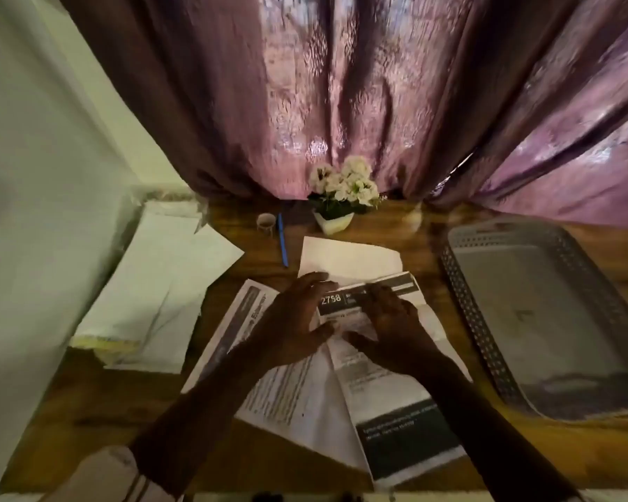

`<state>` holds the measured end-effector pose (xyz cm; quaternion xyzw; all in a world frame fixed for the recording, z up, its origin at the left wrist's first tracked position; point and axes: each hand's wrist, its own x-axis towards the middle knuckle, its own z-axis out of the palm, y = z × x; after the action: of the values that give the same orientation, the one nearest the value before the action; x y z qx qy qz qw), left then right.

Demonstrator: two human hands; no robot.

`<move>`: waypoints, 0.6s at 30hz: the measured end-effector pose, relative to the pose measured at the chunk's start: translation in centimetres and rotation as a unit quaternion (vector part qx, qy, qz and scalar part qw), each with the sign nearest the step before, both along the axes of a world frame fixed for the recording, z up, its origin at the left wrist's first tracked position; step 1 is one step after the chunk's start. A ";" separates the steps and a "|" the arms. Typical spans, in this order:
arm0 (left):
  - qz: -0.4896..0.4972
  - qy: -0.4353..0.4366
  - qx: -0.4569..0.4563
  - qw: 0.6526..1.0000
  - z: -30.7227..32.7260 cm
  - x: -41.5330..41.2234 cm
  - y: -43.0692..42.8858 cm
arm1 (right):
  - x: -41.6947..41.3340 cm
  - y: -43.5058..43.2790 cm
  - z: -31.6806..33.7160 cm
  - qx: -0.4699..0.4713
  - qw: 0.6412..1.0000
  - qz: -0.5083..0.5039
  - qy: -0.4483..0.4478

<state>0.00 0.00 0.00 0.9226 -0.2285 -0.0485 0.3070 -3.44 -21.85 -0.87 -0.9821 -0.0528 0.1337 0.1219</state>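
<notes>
The upper half of the frame is filled by a mauve, patterned curtain, hung in heavy folds and lit from behind, so that pale sheen is seen along its creases. A narrow bright gap is left between two folds at centre right. A plain pale wall is seen at the left. A brown wooden table is spread across the lower half, dimly lit.
</notes>
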 end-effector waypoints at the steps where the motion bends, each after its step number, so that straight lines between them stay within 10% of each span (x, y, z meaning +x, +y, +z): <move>1: -0.022 -0.026 -0.014 0.999 -1.6 1.2 -0.7 | 0.7 -0.1 -1.5 -0.011 0.999 0.005 -0.032; 9: -0.010 -0.069 0.038 0.997 -5.9 6.6 -2.4 | 2.7 -0.4 -6.2 -0.063 0.976 -0.031 -0.204; 18: -0.033 -0.211 0.085 0.973 -7.7 7.2 -2.0 | 3.8 -2.5 -6.3 -0.057 0.988 -0.050 -0.137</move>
<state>7.23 -1.96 -7.68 0.9266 -0.3139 0.1178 0.1703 0.39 -24.39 -7.12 -0.9979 -0.0120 -0.0056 0.0641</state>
